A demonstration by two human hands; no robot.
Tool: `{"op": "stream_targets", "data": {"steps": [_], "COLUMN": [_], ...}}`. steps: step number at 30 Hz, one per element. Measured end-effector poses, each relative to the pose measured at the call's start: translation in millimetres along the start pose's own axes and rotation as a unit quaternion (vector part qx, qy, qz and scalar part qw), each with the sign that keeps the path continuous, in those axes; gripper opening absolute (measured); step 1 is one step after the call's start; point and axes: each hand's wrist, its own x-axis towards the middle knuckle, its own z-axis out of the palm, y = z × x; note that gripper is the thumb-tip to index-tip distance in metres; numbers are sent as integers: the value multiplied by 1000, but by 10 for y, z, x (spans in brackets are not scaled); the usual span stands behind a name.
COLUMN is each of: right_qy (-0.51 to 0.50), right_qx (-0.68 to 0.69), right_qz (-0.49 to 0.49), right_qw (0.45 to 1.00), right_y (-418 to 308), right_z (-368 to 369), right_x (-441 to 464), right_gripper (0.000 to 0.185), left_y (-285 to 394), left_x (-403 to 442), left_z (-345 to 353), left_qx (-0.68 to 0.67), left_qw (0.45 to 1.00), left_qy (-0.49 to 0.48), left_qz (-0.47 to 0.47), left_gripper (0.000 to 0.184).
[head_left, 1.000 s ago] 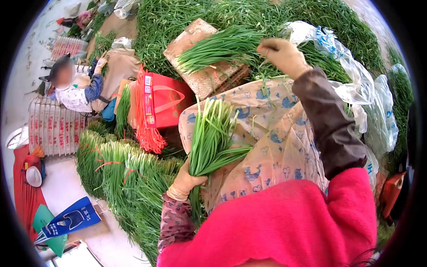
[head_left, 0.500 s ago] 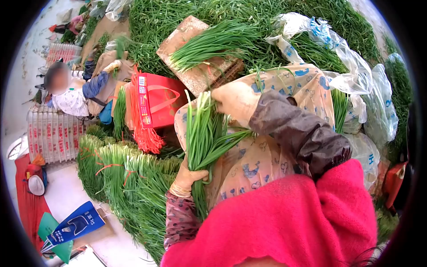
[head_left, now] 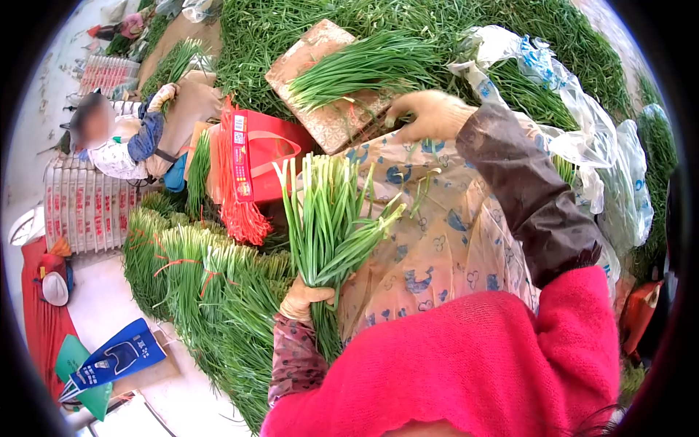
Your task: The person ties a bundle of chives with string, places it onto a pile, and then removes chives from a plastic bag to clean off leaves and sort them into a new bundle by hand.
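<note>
My left hand [head_left: 306, 298], in a pale glove, is wrapped round a bunch of green chives [head_left: 324, 233]. The pale cut ends point up and fan out, with some stalks slanting off to the right. My right hand [head_left: 433, 116], also gloved, is raised with its fingers apart and nothing visible in them. It hovers by the right edge of a worn board [head_left: 309, 62], near a loose heap of chives [head_left: 364, 69] lying there. Below it, a patterned apron [head_left: 437, 247] covers my lap, a few stray blades resting on it.
Tied bunches of chives [head_left: 218, 291] stand packed at left. Beside the board is a red box [head_left: 273, 149] with red ties [head_left: 244, 218]. Loose greens [head_left: 255, 44] pile up behind; plastic bags [head_left: 582, 138] lie right. Another person [head_left: 120, 156] works at far left.
My right hand has moved away from the bunch, up and to the right toward the board. The bunch's stalk ends have spread wider in my left hand.
</note>
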Motion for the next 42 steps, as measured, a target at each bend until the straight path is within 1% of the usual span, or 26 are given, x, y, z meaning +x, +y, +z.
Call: {"op": "stream_targets", "data": {"steps": [1, 4, 6, 8, 9, 10, 12, 14, 16, 17, 18, 20, 21, 24, 25, 26, 28, 29, 32, 33, 34, 36, 37, 39, 40, 42], "right_qy": [13, -5, -28, -22, -19, -20, -129, -153, -119, -14, -13, -68, -49, 19, 63, 64, 157, 160, 209, 284, 241, 67, 67, -18, -91, -161], "right_qx": [2, 78, 190, 182, 244, 244, 394, 390, 236, 82, 82, 235, 308, 303, 269, 269, 110, 65, 110, 111, 176, 255, 255, 149, 117, 79], "right_qz": [-51, -132, -66, -118, -140, -140, -163, -186, -138, -185, -183, -135, -140, -122, -99, -98, -73, -72, -86, -120, -39, -46, -46, -147, -112, -134], "right_qw": [999, 988, 979, 976, 959, 959, 895, 889, 955, 979, 980, 960, 940, 945, 956, 956, 979, 982, 968, 945, 954, 964, 963, 978, 983, 975], "right_y": [-90, -409, -630, -568, -488, -405, -315, -328, -444, -402, -440, -543, -425, -419, -479, -492, -531, -535, -327, -244, -227, -210, -232, -331, -458, -476], "right_z": [115, 256, 325, 503, 598, 635, 631, 586, 503, 602, 591, 548, 729, 780, 743, 749, 740, 677, 548, 489, 354, 126, 146, 231, 216, 422], "right_x": [0, -43, -86, 1, 59, 104, 160, 111, -35, -18, -40, -64, 48, 85, -8, -6, -1, -1, 141, 173, 205, 183, 169, 87, 30, 92], "right_gripper": [76, 75, 72, 67, 63, 63, 64, 67, 72, 71, 71, 74, 66, 55, 44, 44, 37, 32, 21, 17, 22, 47, 47, 71, 81, 90], "left_y": [19, 37, 4, -58, -37, -70, -198, -257, -174, -123, -134, -171, -181, -196, -176, -168, -202, -207, -287, -325, -358, -383, -313, -313, -309, -279], "left_x": [1, 9, 20, 7, 18, 33, 63, 87, 119, 118, 130, 161, 170, 170, 181, 189, 190, 192, 183, 183, 180, 175, 166, 202, 218, 235], "left_z": [45, 80, 59, 35, 46, 22, -47, -56, 41, 126, 119, 74, 57, 46, 74, 92, 41, 30, -52, -79, -93, -92, -69, -73, -60, -22], "left_qx": [-12, 13, 28, 25, 27, 26, 3, -3, -11, -20, -19, -25, -24, -34, -37, -42, -65, -49, -38, -44, -44, -98, -73, -61, -55, -47], "left_qw": [1000, 1000, 999, 998, 999, 999, 1000, 999, 1000, 1000, 1000, 999, 999, 999, 999, 999, 997, 998, 998, 998, 998, 993, 995, 995, 995, 994], "left_qy": [9, 12, 18, 42, 25, 25, -22, -30, -20, 10, 9, -9, -10, -19, -15, -11, -17, -23, -41, -54, -54, -60, -62, -76, -84, -98], "left_qz": [-5, -15, -24, -27, -28, -28, -12, -13, -17, -17, -18, -17, -19, -27, -23, -19, -31, -27, -16, -7, -7, -13, -16, -7, -4, -16], "left_gripper": [58, 55, 53, 54, 57, 57, 59, 60, 60, 60, 60, 61, 61, 63, 64, 64, 66, 68, 71, 72, 72, 74, 72, 70, 69, 66]}}
